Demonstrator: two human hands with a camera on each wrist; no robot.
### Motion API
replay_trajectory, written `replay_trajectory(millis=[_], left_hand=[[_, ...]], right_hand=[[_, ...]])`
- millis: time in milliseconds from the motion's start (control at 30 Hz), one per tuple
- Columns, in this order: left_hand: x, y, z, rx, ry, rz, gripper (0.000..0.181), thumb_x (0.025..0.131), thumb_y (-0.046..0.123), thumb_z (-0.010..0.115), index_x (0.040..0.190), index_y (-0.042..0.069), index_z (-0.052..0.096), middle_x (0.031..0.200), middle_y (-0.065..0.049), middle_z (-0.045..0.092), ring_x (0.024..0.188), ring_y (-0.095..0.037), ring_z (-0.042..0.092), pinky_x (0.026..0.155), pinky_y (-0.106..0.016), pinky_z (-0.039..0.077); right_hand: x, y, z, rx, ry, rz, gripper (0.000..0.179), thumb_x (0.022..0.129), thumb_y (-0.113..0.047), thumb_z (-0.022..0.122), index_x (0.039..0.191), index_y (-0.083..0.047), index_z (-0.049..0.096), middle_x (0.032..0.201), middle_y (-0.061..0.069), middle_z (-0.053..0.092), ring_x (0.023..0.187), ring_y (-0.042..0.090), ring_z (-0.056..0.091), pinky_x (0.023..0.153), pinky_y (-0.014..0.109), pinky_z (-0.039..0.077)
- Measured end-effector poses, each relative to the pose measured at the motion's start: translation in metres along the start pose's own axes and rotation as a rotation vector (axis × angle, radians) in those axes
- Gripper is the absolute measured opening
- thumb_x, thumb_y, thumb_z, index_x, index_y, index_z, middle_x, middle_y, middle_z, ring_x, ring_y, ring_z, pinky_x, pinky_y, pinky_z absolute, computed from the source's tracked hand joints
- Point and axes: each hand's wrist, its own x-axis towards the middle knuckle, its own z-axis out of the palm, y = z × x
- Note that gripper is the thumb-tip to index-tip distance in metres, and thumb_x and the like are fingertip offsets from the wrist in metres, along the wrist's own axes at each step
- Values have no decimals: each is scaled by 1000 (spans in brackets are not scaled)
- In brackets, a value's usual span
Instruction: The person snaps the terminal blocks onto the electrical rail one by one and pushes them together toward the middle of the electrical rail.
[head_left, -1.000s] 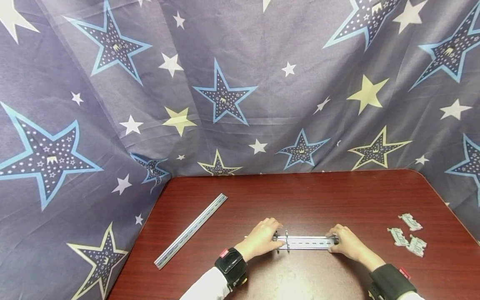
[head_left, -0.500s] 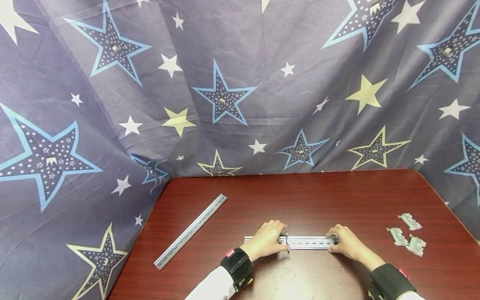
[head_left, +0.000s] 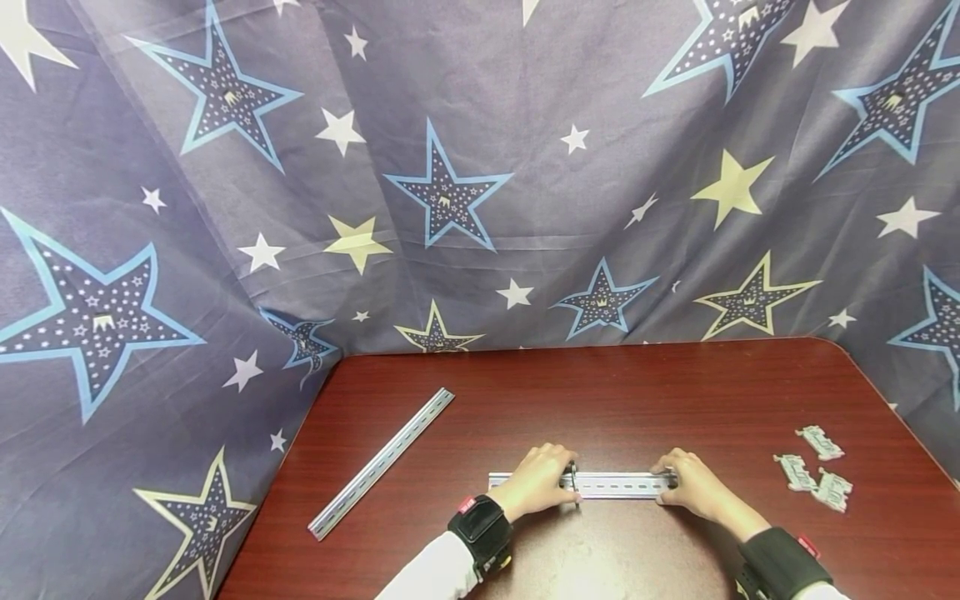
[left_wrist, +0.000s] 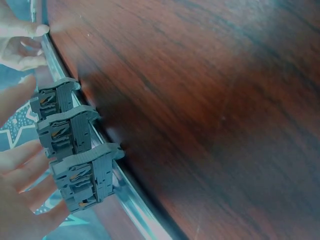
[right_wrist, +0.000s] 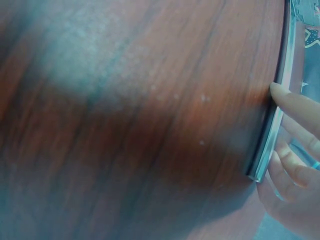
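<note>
A slotted metal DIN rail lies crosswise on the table in front of me. My left hand straddles it left of the middle, thumb on the near side and fingers on the far side, gripping grey terminal blocks. Three of these terminal blocks sit in a row on the rail in the left wrist view, with small gaps between them. The hand hides most of them in the head view. My right hand holds the rail's right end between thumb and fingers; the right wrist view shows that rail end protruding slightly.
A second DIN rail lies diagonally at the left of the brown table. On the right are three loose pale terminal blocks in a loose cluster. A star-patterned cloth hangs behind and to the left.
My left hand has slid to the right along the rail, closing the gap between the terminal blocks and uncovering the rail's left end. The right hand stays in place.
</note>
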Motion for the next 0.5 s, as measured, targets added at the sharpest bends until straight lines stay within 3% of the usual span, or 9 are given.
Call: replay_trajectory(millis=[500], left_hand=[[5, 3, 3, -10, -12, 7, 46, 80, 30, 83, 117, 5, 70, 108, -4, 73, 101, -16, 66, 90, -25, 49]], right_hand=[[-1, 0, 0, 4, 15, -8, 31, 64, -4, 87, 91, 2, 72, 89, 8, 65, 84, 25, 60, 75, 35, 47]])
